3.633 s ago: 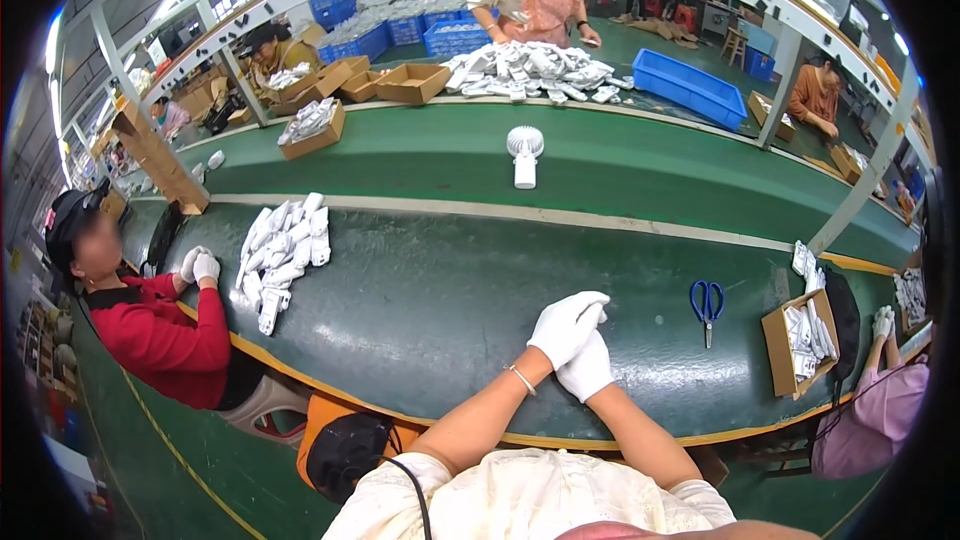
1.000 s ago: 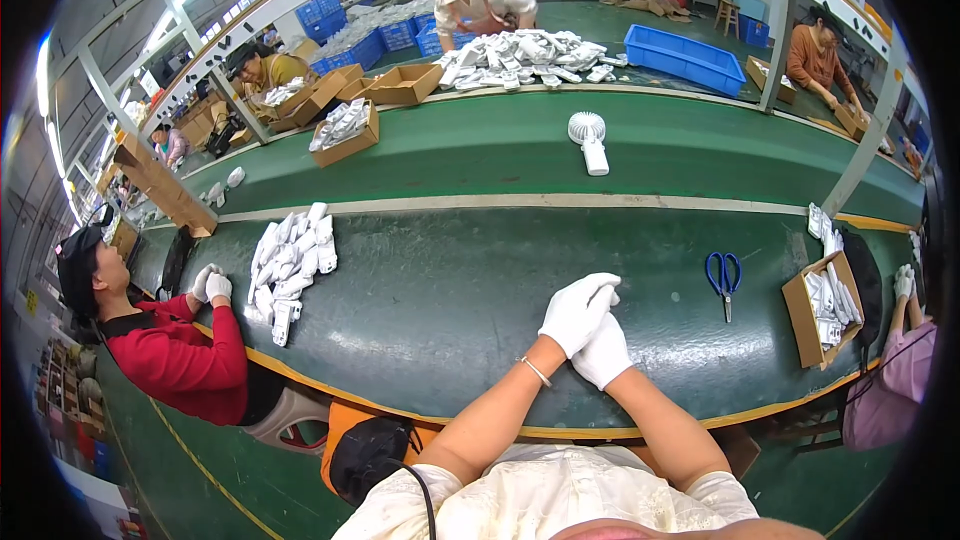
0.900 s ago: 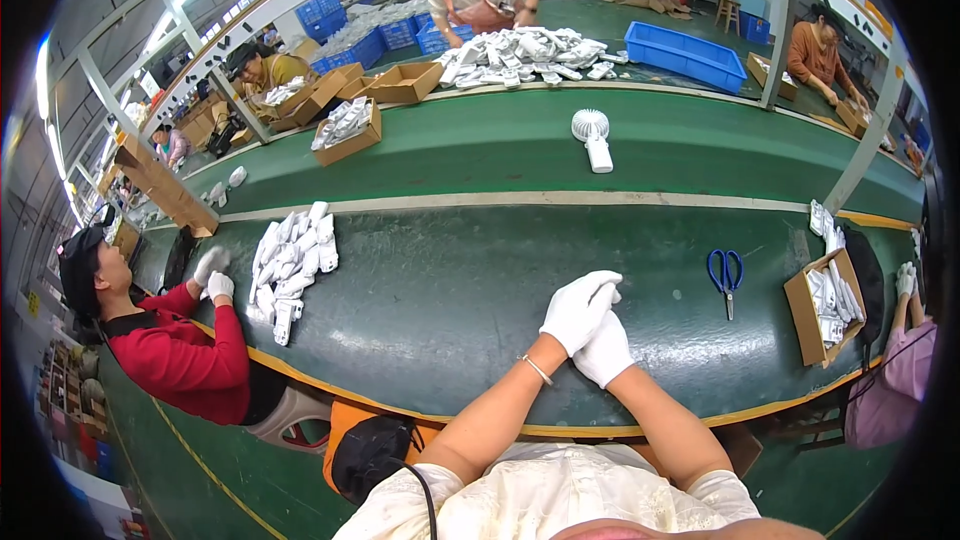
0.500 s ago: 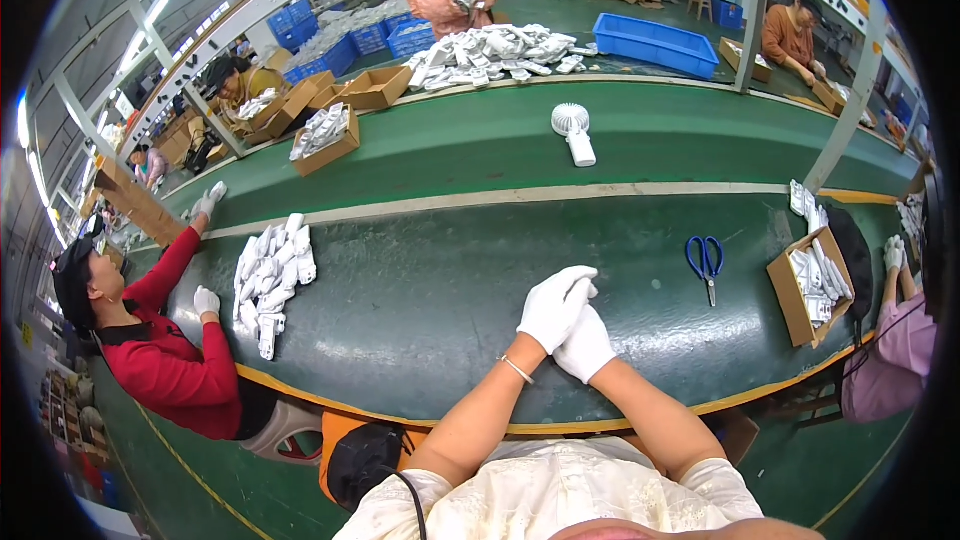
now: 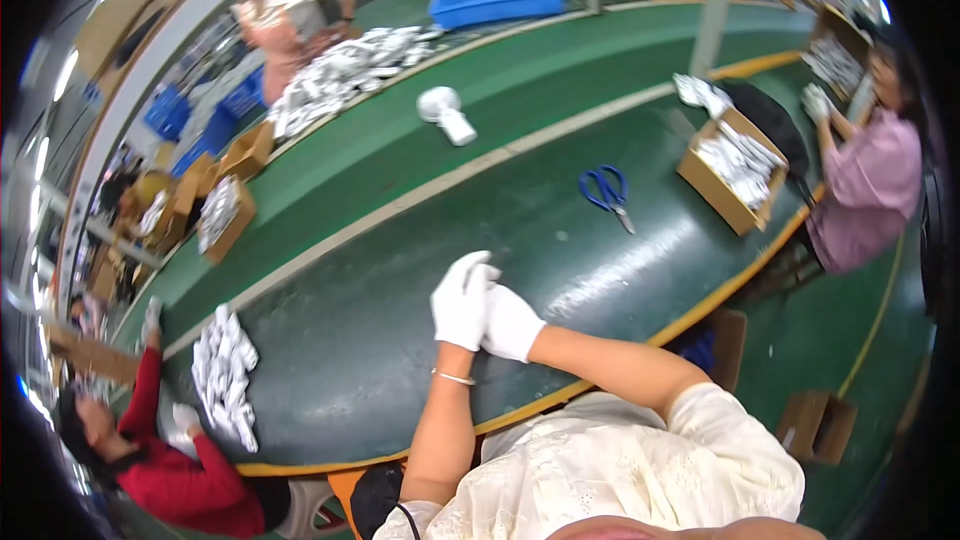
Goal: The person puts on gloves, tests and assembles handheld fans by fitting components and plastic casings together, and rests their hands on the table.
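Observation:
Both of my hands wear white gloves and lie together over the green tabletop [image 5: 340, 360], near its front edge. My left hand [image 5: 458, 302] is closed, its fingers pressed together and curled over the right hand, with no object showing in it. Against it rests my right hand [image 5: 513, 324], its fingers hidden behind the left. A pair of blue-handled scissors [image 5: 608, 196] lies beyond them to the right. Farther off, a white handheld fan [image 5: 447, 114] lies on the green conveyor belt [image 5: 370, 165].
A heap of white parts [image 5: 224, 375] lies at left, beside a co-worker in red [image 5: 195, 485]. At right are a cardboard box [image 5: 735, 170] of white parts, a black bag [image 5: 768, 120] and a co-worker in pink [image 5: 868, 180]. Across the belt stand a white heap and a blue bin [image 5: 497, 2].
The view has turned right and tilted, so the table slants and the co-worker in pink shows more fully. My hands stay clasped together; the scissors and fan lie where they were.

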A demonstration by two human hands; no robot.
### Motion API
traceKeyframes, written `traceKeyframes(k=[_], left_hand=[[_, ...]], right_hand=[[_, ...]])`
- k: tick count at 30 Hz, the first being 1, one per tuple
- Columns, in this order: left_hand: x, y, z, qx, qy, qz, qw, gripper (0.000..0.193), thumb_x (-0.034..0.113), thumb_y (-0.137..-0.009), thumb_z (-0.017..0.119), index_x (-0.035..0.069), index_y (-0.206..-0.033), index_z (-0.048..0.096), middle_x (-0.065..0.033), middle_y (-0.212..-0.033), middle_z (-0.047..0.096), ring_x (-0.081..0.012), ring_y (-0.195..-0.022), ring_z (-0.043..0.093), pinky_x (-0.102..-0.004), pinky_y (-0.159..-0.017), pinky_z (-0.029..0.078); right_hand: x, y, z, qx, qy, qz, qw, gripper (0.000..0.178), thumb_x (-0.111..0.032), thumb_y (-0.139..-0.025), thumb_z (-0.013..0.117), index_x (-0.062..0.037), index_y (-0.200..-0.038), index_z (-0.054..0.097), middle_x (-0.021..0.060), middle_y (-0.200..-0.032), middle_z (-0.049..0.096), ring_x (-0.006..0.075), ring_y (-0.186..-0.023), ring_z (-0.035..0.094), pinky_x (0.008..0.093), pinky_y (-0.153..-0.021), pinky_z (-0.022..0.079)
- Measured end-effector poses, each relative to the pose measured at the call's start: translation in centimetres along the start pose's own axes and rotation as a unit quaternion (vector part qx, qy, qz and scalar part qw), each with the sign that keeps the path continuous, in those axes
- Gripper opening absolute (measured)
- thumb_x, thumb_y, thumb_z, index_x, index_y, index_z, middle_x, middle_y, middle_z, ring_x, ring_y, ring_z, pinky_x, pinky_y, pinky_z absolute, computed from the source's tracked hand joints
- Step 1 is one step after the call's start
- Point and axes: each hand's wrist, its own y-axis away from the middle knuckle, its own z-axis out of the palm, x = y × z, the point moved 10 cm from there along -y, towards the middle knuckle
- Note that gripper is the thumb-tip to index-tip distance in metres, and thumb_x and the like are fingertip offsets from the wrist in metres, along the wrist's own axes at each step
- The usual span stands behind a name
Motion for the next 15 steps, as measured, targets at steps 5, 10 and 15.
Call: traceKeyframes(k=[5, 10, 15], left_hand=[[0.1, -0.1, 0.5, -0.006, -0.025, 0.011, 1.0, 0.025, 0.009, -0.1, 0.052, -0.001, -0.118, 0.066, -0.0095, -0.091, 0.071, -0.0146, -0.081, 0.067, -0.0286, -0.077, 0.055], [0.6, 0.2, 0.7, -0.009, -0.019, 0.041, 0.999, 0.025, 0.009, -0.1, 0.052, -0.001, -0.119, 0.065, -0.0098, -0.091, 0.071, -0.0142, -0.077, 0.066, -0.0279, -0.075, 0.055], [0.3, 0.6, 0.3, 0.002, -0.043, 0.031, 0.999, 0.026, 0.009, -0.1, 0.051, -0.001, -0.119, 0.065, -0.0097, -0.09, 0.071, -0.0136, -0.076, 0.065, -0.027, -0.073, 0.054]], right_hand=[[0.6, 0.3, 0.0, -0.023, 0.053, 0.04, 0.998, 0.02, -0.016, -0.081, 0.058, -0.006, -0.096, 0.067, 0.0165, -0.096, 0.069, 0.0311, -0.096, 0.065, 0.042, -0.083, 0.051], [-0.2, 0.5, -1.4, 0.014, 0.027, 0.019, 0.999, 0.017, -0.016, -0.08, 0.058, -0.0065, -0.091, 0.067, 0.0172, -0.094, 0.069, 0.0317, -0.093, 0.066, 0.0426, -0.082, 0.051], [-0.3, 0.4, -1.4, 0.021, -0.041, 0.042, 0.998, 0.016, -0.015, -0.079, 0.061, -0.006, -0.092, 0.067, 0.0167, -0.095, 0.069, 0.0332, -0.092, 0.066, 0.0428, -0.083, 0.052]])
